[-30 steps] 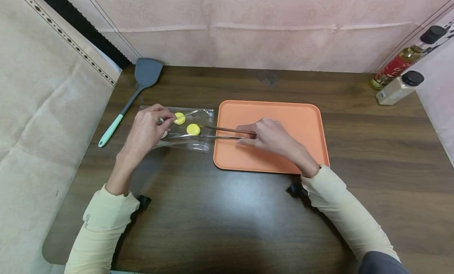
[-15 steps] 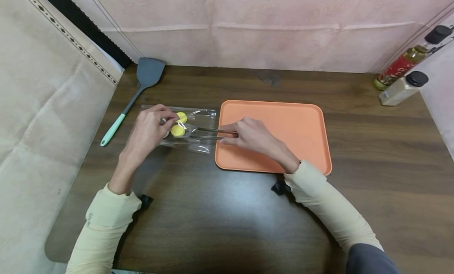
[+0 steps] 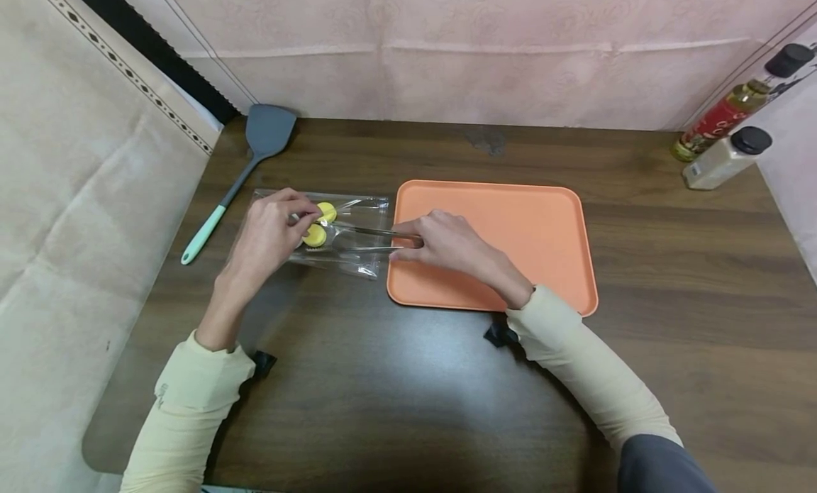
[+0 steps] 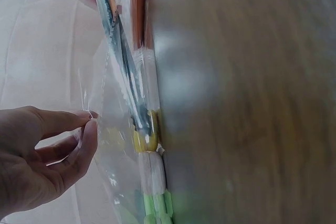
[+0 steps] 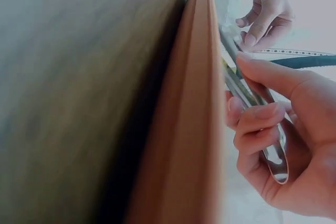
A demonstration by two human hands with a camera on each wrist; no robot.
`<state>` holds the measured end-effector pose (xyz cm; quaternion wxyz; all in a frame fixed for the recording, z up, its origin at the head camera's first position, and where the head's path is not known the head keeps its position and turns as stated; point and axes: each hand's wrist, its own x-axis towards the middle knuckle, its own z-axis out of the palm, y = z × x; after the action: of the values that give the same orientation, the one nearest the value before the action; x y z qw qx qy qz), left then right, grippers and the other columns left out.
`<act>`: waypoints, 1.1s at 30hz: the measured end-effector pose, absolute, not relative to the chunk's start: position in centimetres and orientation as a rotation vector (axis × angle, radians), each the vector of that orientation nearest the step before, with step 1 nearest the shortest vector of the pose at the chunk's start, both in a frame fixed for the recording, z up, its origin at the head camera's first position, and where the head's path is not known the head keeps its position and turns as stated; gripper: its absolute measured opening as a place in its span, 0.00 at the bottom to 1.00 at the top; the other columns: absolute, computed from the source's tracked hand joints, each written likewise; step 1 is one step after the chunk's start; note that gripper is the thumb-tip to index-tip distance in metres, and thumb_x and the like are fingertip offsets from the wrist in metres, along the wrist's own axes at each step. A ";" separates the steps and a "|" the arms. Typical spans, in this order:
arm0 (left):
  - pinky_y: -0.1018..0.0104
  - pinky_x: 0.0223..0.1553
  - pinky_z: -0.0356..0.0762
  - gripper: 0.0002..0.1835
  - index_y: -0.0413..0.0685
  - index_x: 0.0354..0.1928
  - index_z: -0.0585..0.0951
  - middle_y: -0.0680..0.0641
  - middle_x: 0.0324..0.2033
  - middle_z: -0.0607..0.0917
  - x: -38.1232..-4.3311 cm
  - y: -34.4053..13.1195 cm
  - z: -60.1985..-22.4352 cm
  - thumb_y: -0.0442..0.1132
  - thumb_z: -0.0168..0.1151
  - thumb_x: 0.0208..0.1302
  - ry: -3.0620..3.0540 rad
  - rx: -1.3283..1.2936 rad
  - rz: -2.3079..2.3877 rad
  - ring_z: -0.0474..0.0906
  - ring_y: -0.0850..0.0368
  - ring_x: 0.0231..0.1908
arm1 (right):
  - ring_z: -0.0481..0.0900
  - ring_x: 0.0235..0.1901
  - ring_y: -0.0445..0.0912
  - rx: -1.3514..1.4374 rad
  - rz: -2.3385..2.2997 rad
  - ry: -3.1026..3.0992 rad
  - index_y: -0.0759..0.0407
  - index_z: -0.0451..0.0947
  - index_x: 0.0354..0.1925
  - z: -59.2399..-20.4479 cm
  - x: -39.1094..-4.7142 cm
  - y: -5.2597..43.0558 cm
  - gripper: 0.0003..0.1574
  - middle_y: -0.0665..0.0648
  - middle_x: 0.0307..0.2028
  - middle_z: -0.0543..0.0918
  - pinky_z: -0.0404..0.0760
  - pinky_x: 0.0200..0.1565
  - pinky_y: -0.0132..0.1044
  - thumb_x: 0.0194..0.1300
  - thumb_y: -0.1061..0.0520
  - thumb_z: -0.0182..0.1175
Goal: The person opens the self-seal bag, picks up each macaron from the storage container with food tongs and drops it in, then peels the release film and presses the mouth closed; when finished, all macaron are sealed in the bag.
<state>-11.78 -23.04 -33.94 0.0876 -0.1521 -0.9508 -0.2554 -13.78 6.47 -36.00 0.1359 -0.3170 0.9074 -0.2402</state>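
Observation:
My left hand (image 3: 271, 220) pinches the edge of a clear plastic bag (image 3: 365, 209) between thumb and fingertips, lifting its upper layer. In my right hand (image 3: 447, 248) I hold metal tongs (image 5: 281, 166), their arms reaching left into the bag. A yellow disc-shaped piece (image 3: 314, 235) lies at the tongs' tips; in the left wrist view the tips touch or grip a yellow piece (image 4: 146, 139), I cannot tell which. A second yellow disc (image 3: 328, 211) lies just behind. White pieces (image 4: 152, 172) and green pieces (image 4: 157, 203) sit farther along the bag.
An orange tray (image 3: 510, 223) lies right of the bag, under my right hand. A spatula (image 3: 268, 130) with a grey blade and mint handle lies at the left. An oil bottle (image 3: 718, 120) and a black-capped jar (image 3: 718, 163) stand at the back right.
My right hand has moved left with the tongs, deeper into the bag. The front yellow disc has shifted left along with the tips. My left hand keeps its pinch.

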 end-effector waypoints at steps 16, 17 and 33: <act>0.41 0.43 0.91 0.05 0.29 0.44 0.92 0.32 0.46 0.90 -11.9 -22.8 -34.0 0.26 0.72 0.71 -2.828 -0.440 -0.772 0.90 0.36 0.41 | 0.71 0.23 0.40 -0.785 -0.623 2.900 0.57 0.85 0.61 -34.3 -7.7 21.9 0.21 0.48 0.31 0.83 0.69 0.24 0.38 0.79 0.47 0.68; 0.41 0.43 0.91 0.05 0.29 0.44 0.92 0.32 0.46 0.90 -11.8 -22.8 -34.0 0.26 0.72 0.71 -2.829 -0.436 -0.771 0.90 0.36 0.41 | 0.71 0.24 0.41 -0.710 -0.609 2.942 0.57 0.85 0.61 -34.4 -7.2 23.3 0.20 0.49 0.31 0.83 0.69 0.25 0.39 0.80 0.47 0.67; 0.42 0.43 0.91 0.06 0.27 0.46 0.91 0.29 0.45 0.88 -12.0 -22.0 -33.8 0.25 0.71 0.71 -2.907 -0.555 -0.708 0.89 0.36 0.39 | 0.82 0.38 0.78 0.116 -0.544 3.022 0.76 0.70 0.64 -37.2 -2.9 35.3 0.43 0.83 0.42 0.83 0.74 0.33 0.76 0.86 0.35 0.49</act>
<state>-12.04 -22.05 -33.82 0.0492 -0.1822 -0.9542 -0.2323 -2.89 35.26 -37.20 0.0346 0.0379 0.9829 -0.1771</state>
